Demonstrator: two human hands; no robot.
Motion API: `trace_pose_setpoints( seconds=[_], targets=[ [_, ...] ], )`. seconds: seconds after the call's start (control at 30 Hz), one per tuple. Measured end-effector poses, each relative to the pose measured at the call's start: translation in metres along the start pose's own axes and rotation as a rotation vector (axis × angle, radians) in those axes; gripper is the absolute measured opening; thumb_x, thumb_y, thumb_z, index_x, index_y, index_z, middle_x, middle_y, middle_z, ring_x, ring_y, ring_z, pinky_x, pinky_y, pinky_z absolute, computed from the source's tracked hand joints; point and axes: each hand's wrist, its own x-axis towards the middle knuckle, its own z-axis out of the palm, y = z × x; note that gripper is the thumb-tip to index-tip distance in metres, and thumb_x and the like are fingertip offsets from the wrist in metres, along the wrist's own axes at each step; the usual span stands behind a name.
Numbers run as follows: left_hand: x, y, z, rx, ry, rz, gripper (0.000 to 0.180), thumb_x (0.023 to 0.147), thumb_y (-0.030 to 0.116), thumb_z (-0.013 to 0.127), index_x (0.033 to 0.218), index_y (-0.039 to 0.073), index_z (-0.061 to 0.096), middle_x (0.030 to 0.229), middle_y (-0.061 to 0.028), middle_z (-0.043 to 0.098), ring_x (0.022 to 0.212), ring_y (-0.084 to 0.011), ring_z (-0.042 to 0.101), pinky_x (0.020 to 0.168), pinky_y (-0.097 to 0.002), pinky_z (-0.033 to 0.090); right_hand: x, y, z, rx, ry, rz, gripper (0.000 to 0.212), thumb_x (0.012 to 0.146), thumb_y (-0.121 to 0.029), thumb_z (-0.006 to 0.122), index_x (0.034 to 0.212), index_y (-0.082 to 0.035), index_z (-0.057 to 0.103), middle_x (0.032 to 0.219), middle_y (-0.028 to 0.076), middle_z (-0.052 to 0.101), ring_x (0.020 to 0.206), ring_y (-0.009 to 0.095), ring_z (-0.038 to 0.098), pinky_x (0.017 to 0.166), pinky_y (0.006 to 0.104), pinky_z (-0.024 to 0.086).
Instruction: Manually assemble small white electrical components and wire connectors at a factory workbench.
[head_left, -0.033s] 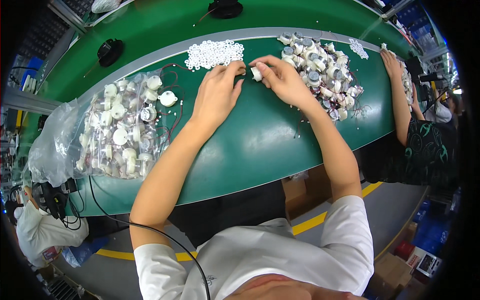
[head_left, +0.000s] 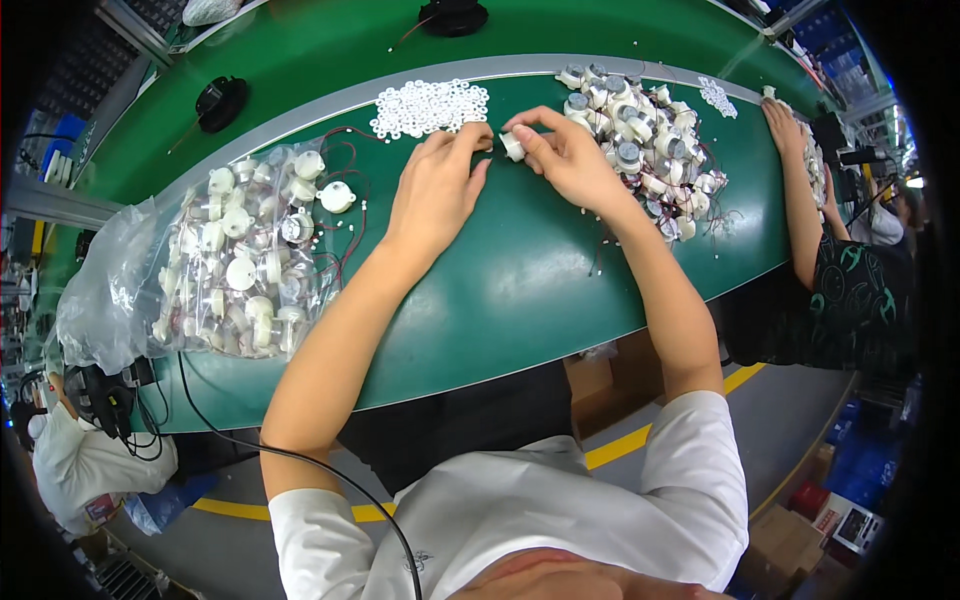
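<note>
My right hand (head_left: 570,160) pinches a white round buzzer (head_left: 513,146) between thumb and fingers, its face turned toward the left hand. Close beside it, my left hand (head_left: 437,185) has its index finger and thumb bent together near the buzzer, without touching it; whatever these fingertips hold is too small to make out. Just beyond the left hand lies a pile of small white rings (head_left: 428,105). To the right of my right hand is a heap of white and grey buzzers (head_left: 640,130) with thin red and black wires.
At left lies a clear plastic bag (head_left: 110,285) full of buzzers, with a loose wired buzzer (head_left: 336,197) beside it. Black round parts (head_left: 220,104) sit on the green belt beyond the metal rail. A co-worker's hand (head_left: 785,128) is at far right. A black cable (head_left: 300,458) crosses my left arm.
</note>
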Motion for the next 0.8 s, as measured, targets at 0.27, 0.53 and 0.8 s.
trace_pose_setpoints(
  seconds=[0.27, 0.53, 0.8],
  targets=[
    [0.005, 0.007, -0.003, -0.275, -0.013, -0.198, 0.035, 0.091, -0.001, 0.077, 0.123, 0.004, 0.063, 0.098, -0.0141, 0.078, 0.084, -0.0281, 0.076, 0.078, -0.0384, 0.06, -0.001, 0.01, -0.007, -0.056, -0.017, -0.026, 0.026, 0.108, -0.022, 0.066, 0.124, -0.002, 0.066, 0.076, -0.005, 0.059, 0.061, 0.002, 0.046, 0.052, 0.0233, 0.035],
    [0.0, -0.002, 0.001, -0.214, 0.042, -0.13, 0.043, 0.091, 0.0, 0.076, 0.132, 0.01, 0.067, 0.1, -0.0121, 0.08, 0.083, -0.027, 0.075, 0.074, -0.0363, 0.059, 0.001, -0.004, 0.004, -0.282, 0.083, -0.024, 0.028, 0.102, -0.022, 0.074, 0.111, 0.004, 0.068, 0.066, -0.007, 0.055, 0.057, 0.0, 0.043, 0.052, 0.023, 0.034],
    [-0.009, 0.0, -0.004, -0.159, 0.047, -0.082, 0.057, 0.089, 0.004, 0.079, 0.142, 0.014, 0.059, 0.107, -0.0095, 0.08, 0.092, -0.0288, 0.074, 0.074, -0.0369, 0.057, 0.004, 0.004, 0.006, -0.152, 0.113, -0.001, 0.033, 0.098, -0.029, 0.078, 0.1, 0.004, 0.072, 0.065, 0.001, 0.066, 0.057, 0.004, 0.054, 0.054, 0.0248, 0.042]
  ],
)
